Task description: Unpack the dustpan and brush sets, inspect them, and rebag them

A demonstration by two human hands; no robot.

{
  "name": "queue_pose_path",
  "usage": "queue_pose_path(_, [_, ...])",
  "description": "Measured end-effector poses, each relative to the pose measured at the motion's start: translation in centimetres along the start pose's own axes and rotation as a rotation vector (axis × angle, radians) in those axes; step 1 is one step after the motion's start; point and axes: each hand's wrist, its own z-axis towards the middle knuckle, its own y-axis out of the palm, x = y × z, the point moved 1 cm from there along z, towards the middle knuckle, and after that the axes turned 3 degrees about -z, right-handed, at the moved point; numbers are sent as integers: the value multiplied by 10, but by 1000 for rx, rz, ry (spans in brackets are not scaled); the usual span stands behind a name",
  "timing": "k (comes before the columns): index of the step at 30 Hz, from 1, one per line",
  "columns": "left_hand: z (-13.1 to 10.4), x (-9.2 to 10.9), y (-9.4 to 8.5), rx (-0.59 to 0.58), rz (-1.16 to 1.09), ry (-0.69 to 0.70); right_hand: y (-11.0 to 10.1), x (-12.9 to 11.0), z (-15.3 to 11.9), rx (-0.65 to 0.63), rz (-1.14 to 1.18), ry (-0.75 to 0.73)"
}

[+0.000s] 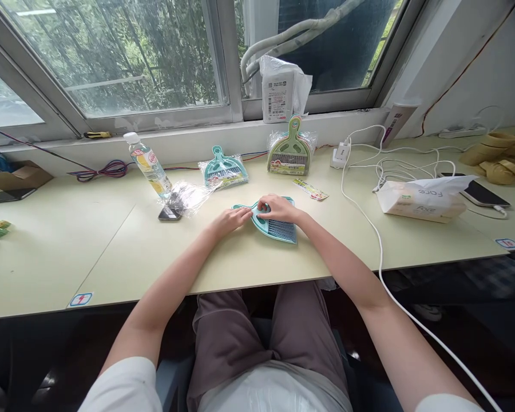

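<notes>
A small teal dustpan (262,230) with a matching brush (282,230) nested in it lies on the table in front of me, its handle pointing left. My left hand (235,220) is closed at the handle end, fingers bent over it. Over the upper part of the set, my right hand (278,208) is curled with thumb and fingers on the brush. The palm hides part of the brush and the dustpan's far edge. Just behind lies a printed label card (310,189). Crumpled clear plastic wrap (191,197) sits to the left.
Wrapped dustpan sets, one teal (225,169) and a green stack (289,157), stand along the sill. A bottle (150,166) and a black phone-like object (169,213) are left. Right are a tissue pack (420,200), a white cable (371,226) and a phone (483,191).
</notes>
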Motion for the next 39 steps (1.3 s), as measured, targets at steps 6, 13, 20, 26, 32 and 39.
queue_pose_path(6, [1, 2, 1, -28, 67, -9, 0, -1, -1, -3, 8, -2])
queue_pose_path(13, [3, 3, 1, -59, -18, -67, 0, -3, -1, -11, -5, 16])
queue_pose_path(20, [5, 0, -2, 69, -319, -186, -3, -11, -2, 45, -29, 101])
queue_pose_path(26, [12, 1, -18, 523, -470, -714, -13, -20, -2, 289, -2, 313])
queue_pose_path(32, [32, 23, -17, 186, -1576, -781, -6, -20, -1, 441, -35, 448])
queue_pose_path(39, [33, 35, -13, 276, -1713, -908, -12, -11, 0, 437, -54, 417])
